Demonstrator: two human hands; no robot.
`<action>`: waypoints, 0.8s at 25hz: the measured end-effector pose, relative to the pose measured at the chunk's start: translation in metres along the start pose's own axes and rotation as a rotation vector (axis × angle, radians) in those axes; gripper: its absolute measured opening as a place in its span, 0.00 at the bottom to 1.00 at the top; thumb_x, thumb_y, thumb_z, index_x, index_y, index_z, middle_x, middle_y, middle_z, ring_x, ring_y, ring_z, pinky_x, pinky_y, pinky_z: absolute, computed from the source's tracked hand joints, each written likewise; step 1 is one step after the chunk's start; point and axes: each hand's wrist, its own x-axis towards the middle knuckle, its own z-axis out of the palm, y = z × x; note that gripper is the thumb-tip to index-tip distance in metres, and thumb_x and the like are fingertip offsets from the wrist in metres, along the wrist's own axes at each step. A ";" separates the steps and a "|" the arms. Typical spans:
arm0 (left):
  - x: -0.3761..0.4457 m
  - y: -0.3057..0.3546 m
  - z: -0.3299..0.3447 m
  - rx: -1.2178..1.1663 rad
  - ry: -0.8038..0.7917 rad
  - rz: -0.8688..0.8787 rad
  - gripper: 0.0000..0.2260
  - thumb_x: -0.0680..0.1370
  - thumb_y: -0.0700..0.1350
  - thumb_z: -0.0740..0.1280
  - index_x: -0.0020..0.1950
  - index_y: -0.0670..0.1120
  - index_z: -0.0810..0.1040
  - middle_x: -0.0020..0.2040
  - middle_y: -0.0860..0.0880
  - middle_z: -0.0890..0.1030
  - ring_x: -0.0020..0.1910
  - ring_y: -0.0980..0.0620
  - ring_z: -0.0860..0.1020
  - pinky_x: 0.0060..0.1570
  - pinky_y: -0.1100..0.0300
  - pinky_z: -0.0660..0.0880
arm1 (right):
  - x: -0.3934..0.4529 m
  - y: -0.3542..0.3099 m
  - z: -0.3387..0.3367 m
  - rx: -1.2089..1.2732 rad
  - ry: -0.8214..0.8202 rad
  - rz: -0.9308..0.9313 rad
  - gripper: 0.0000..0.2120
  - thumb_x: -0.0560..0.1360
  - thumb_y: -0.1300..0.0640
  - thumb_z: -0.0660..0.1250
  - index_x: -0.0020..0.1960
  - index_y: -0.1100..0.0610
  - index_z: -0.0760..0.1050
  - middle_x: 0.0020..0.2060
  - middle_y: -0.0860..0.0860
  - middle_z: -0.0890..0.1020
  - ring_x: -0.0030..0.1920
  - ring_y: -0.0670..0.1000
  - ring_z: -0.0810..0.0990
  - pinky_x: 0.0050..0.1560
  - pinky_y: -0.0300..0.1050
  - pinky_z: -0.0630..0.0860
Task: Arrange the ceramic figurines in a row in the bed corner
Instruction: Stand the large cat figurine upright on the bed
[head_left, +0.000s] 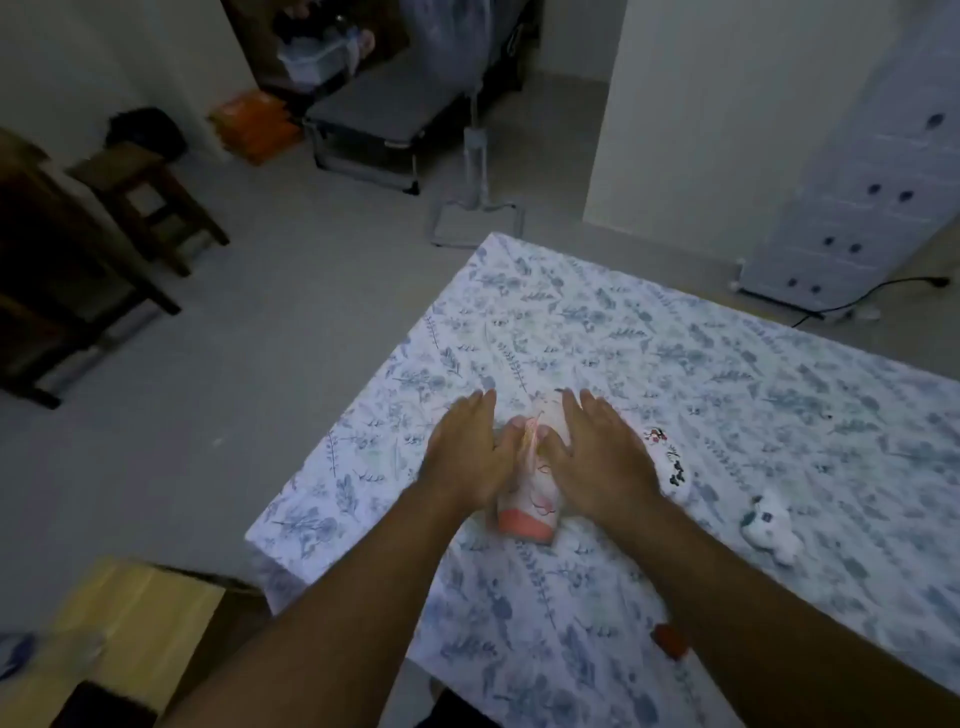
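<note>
left hand (464, 451): flat against the left side of the white-and-pink figurine (530, 499), fingers extended, thumb on top.
right hand (602, 454): flat against its right side, fingers extended.
grip: figurine pressed between both palms.
figurine position: on the floral bedsheet (727, 374), near the bed's left edge.
other figurines: patterned one (670, 460) just right of the right hand; small white one (771, 525) further right.

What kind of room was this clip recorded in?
Most likely a home bedroom: a bed with a floral sheet fills the foreground, a folding cot stands on the tiled floor beyond, and a wooden stool sits at left.
</note>
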 end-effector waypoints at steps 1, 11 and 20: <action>0.008 -0.010 0.008 -0.116 -0.055 -0.069 0.34 0.80 0.66 0.52 0.80 0.48 0.59 0.79 0.47 0.64 0.79 0.45 0.60 0.76 0.46 0.59 | 0.004 -0.003 0.014 0.102 -0.066 0.103 0.32 0.82 0.40 0.51 0.81 0.52 0.50 0.80 0.57 0.58 0.80 0.58 0.58 0.77 0.56 0.56; 0.023 -0.036 -0.018 -0.759 -0.389 -0.136 0.26 0.81 0.49 0.68 0.76 0.59 0.62 0.56 0.57 0.78 0.52 0.57 0.81 0.46 0.64 0.81 | 0.001 -0.019 0.027 1.007 -0.143 0.338 0.44 0.79 0.57 0.70 0.81 0.44 0.42 0.69 0.45 0.70 0.55 0.40 0.81 0.50 0.40 0.81; 0.007 -0.063 -0.020 -0.641 -0.161 0.280 0.30 0.79 0.46 0.71 0.77 0.60 0.63 0.71 0.55 0.69 0.70 0.54 0.71 0.64 0.46 0.76 | -0.017 -0.043 0.032 0.956 0.062 0.104 0.37 0.74 0.69 0.71 0.68 0.34 0.65 0.62 0.37 0.80 0.62 0.39 0.80 0.52 0.33 0.79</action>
